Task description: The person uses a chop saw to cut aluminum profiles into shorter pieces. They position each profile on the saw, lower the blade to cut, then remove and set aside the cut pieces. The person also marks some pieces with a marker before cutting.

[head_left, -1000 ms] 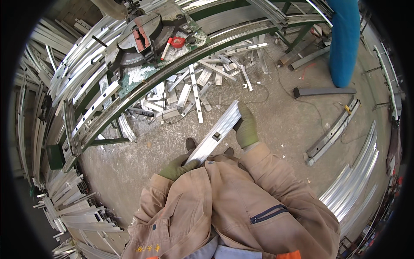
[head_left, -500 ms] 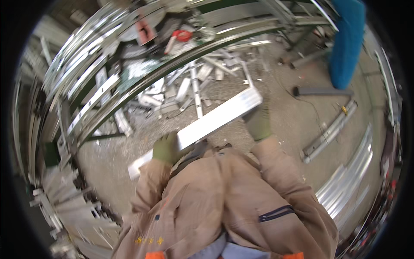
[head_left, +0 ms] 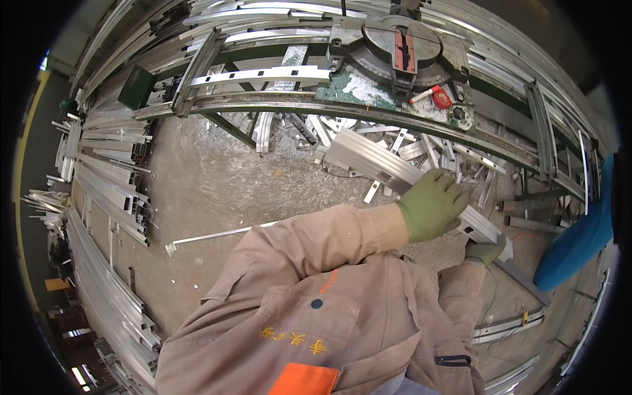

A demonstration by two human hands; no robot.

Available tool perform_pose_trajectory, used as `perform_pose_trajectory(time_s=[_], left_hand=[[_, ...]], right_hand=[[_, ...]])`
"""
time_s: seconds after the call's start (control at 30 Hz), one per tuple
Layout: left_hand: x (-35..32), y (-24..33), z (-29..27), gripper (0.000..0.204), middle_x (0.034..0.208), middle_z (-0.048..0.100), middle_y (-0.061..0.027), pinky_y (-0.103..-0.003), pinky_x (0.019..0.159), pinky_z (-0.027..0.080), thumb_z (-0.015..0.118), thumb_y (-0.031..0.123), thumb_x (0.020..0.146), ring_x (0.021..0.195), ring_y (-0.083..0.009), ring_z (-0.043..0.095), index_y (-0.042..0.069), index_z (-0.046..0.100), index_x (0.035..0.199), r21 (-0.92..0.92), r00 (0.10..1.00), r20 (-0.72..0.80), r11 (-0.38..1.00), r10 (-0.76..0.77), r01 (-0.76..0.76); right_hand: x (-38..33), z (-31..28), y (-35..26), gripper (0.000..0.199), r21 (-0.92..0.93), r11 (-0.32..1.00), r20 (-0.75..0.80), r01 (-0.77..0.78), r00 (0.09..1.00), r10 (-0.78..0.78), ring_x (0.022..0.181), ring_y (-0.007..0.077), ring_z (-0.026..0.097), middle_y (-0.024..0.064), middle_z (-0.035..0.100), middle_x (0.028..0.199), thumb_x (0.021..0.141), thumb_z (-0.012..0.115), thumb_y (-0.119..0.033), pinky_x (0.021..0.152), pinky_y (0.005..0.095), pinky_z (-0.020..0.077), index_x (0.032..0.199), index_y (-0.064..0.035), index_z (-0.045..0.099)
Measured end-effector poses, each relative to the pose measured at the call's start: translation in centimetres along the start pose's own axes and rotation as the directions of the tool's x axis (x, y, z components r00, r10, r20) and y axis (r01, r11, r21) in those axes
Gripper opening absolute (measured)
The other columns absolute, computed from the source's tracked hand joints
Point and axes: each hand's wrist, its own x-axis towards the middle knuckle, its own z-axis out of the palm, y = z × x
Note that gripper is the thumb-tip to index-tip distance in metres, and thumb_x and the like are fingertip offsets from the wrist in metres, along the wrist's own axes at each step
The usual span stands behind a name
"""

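A silvery aluminium profile (head_left: 374,157), a long squared bar with small cutouts, slants across in front of me, its far-left end higher in the picture than its right end. My left hand (head_left: 431,205), in a green glove, reaches across my body and is closed over the bar's right-hand half, fingers on top. Below it and farther right, my right hand (head_left: 486,251), gloved the same, grips the bar near its right end from beneath. Part of that hand's fingers is hidden by the bar.
Ahead stands a green-framed bench (head_left: 289,105) carrying a cutting saw base (head_left: 395,56), with a red tape measure (head_left: 441,99) on it. Metal offcuts (head_left: 395,141) litter the floor underneath. Stacked profiles (head_left: 112,178) line the left; a blue wrapped roll (head_left: 579,237) stands at right.
My view has swung left, bringing the saw toward the middle. The profile has turned, so its right end now points downward. My left hand has moved along it toward my right hand.
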Motion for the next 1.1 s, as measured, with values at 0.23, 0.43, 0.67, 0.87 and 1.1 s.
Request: perform_pose_trajectory(time_s=[0.23, 0.43, 0.67, 0.87, 1.1], left_hand=[[-6.1, 1.9, -3.5, 0.043, 0.125, 0.083, -0.0092, -0.052, 0.112, 0.059, 0.089, 0.040, 0.101, 0.122, -0.0333, 0.078, 0.009, 0.081, 0.130, -0.225, 0.997, -0.080, 0.974, 0.014, -0.032], [-10.9, 0.9, -7.5, 0.052, 0.132, 0.084, -0.0121, -0.054, 0.110, 0.062, 0.097, 0.023, 0.096, 0.122, -0.0344, 0.081, 0.009, 0.077, 0.141, -0.180, 0.913, -0.334, 0.967, -0.233, 0.181], [-13.1, -1.4, -8.1, 0.093, 0.135, 0.082, -0.0168, -0.042, 0.106, 0.062, 0.091, 0.045, 0.107, 0.121, -0.0248, 0.078, 0.001, 0.053, 0.179, -0.536, 0.412, 0.002, 0.347, -0.911, 0.770], [-12.8, -0.1, -5.9, 0.087, 0.114, 0.080, -0.0117, -0.036, 0.086, 0.061, 0.087, 0.043, 0.113, 0.099, -0.0164, 0.073, 0.001, 0.052, 0.181, -0.768, 0.338, 0.060, 0.173, -0.939, 0.617], [-14.7, -0.7, -4.3, 0.071, 0.138, 0.081, -0.0138, -0.038, 0.104, 0.061, 0.084, 0.036, 0.117, 0.121, -0.0203, 0.074, -0.001, 0.061, 0.174, -0.737, 0.337, 0.073, 0.176, -0.939, 0.652]], right_hand=[[2.2, -5.2, -1.5, 0.076, 0.045, 0.994, -0.110, 0.096, 0.990, -0.091, 0.144, 0.0428, 0.069, 0.0178, 0.072, 0.156, 0.101, 0.079, -0.061, 0.125, 0.0585, 0.0551, 0.157, -0.0105, 0.067], [1.3, -6.7, -3.1, 0.078, 0.042, 0.994, -0.120, 0.098, 0.988, -0.093, 0.146, 0.0422, 0.068, 0.0172, 0.072, 0.156, 0.100, 0.080, -0.061, 0.126, 0.0585, 0.0540, 0.159, -0.0107, 0.068], [-0.6, -7.6, -4.4, 0.081, 0.035, 0.989, -0.056, 0.143, 0.988, -0.141, 0.143, 0.0434, 0.070, 0.0175, 0.072, 0.156, 0.099, 0.080, -0.062, 0.123, 0.0604, 0.0561, 0.158, -0.0086, 0.068], [-1.1, -7.5, -7.1, 0.077, 0.080, 0.994, 0.043, 0.080, 0.996, -0.084, 0.137, 0.0428, 0.073, 0.0180, 0.075, 0.149, 0.102, 0.076, -0.065, 0.119, 0.0621, 0.0579, 0.154, -0.0087, 0.069], [-2.5, -8.6, -8.7, 0.091, 0.040, 0.996, 0.148, 0.080, 0.985, -0.085, 0.140, 0.0463, 0.071, 0.0186, 0.075, 0.153, 0.100, 0.070, -0.078, 0.119, 0.0679, 0.0573, 0.160, -0.0099, 0.068]])
